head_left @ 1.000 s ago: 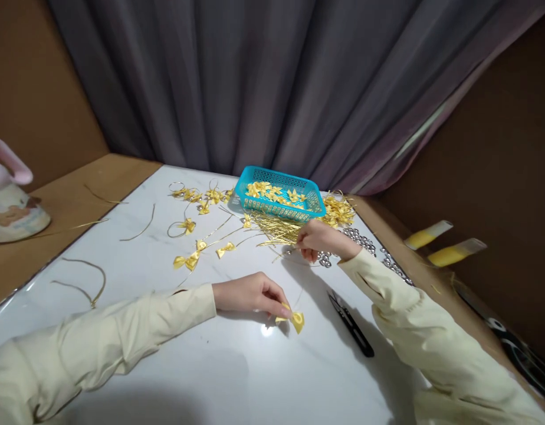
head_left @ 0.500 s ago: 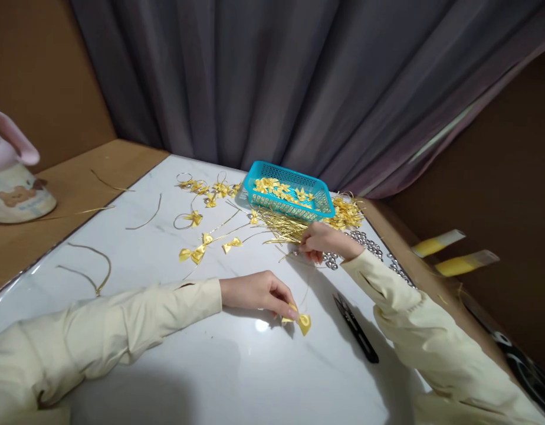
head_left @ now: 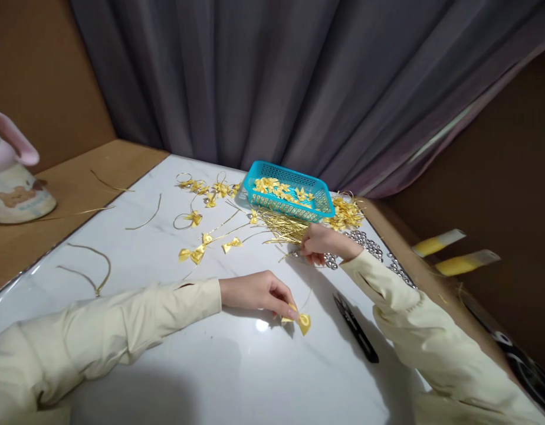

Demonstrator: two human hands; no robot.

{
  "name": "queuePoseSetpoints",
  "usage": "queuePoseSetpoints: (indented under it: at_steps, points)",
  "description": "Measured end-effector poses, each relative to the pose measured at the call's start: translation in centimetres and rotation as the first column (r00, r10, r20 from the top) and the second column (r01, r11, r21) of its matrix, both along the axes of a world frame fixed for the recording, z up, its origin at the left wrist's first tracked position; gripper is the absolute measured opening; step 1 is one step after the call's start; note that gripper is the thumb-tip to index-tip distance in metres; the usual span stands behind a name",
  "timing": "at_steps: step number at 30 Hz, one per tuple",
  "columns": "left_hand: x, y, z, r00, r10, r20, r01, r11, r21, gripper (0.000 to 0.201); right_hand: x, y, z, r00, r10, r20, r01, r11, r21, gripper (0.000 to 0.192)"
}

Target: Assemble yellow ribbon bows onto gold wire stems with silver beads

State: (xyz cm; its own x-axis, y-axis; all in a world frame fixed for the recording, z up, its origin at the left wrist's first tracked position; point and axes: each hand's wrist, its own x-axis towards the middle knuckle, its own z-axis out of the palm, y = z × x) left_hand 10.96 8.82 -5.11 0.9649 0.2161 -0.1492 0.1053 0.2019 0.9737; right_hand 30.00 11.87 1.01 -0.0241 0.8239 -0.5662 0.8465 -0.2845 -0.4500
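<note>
My left hand (head_left: 257, 292) rests on the white tabletop and pinches a small yellow ribbon bow (head_left: 299, 319) at its fingertips. A thin gold wire (head_left: 308, 294) rises from the bow toward my right hand (head_left: 321, 242), whose fingers are closed at the near edge of a bundle of gold wires (head_left: 284, 227). What the right fingers grip is too small to make out. A turquoise basket (head_left: 317, 206) holding yellow bows stands just beyond the bundle.
Black snips (head_left: 355, 327) lie right of the bow. Silver beads (head_left: 365, 242) and a heap of yellow bows (head_left: 345, 215) sit by the right edge. Finished bows with wire loops (head_left: 197, 221) and loose gold strands (head_left: 93, 268) lie left. A pink jug (head_left: 11, 177) stands far left.
The view shifted slightly between the oldest frame and the middle one. Both hands stay where they were; nothing visibly moves in the last half second.
</note>
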Motion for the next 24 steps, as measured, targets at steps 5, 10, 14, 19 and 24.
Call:
queuePoseSetpoints:
  at_steps: [5,10,14,19,24]
  points:
    - [0.0,-0.1,0.0,1.000,0.001,0.006,-0.001,1.000,0.011,0.024,0.0,0.1,-0.3,0.999,-0.013,-0.045,0.013,1.000,-0.004,0.025]
    - [0.0,-0.1,0.1,1.000,0.000,0.000,0.000,1.000,-0.002,0.025,-0.2,-0.1,-0.6,0.990,0.002,-0.141,-0.006,1.000,-0.029,0.013]
    - [0.0,-0.1,0.2,1.000,0.000,-0.002,0.000,1.000,0.001,0.026,-0.4,-0.5,-1.1,0.980,0.019,-0.198,-0.022,1.000,-0.016,0.015]
    - [0.0,0.0,0.1,1.000,0.002,0.002,-0.002,1.000,0.003,0.029,-0.8,-0.9,-2.1,0.966,0.047,-0.255,-0.032,0.998,0.062,0.019]
    - [0.1,0.0,0.0,1.000,-0.008,0.016,0.008,1.000,-0.003,0.028,-0.6,-1.0,-2.8,0.929,0.099,-0.356,-0.066,0.992,0.105,0.017]
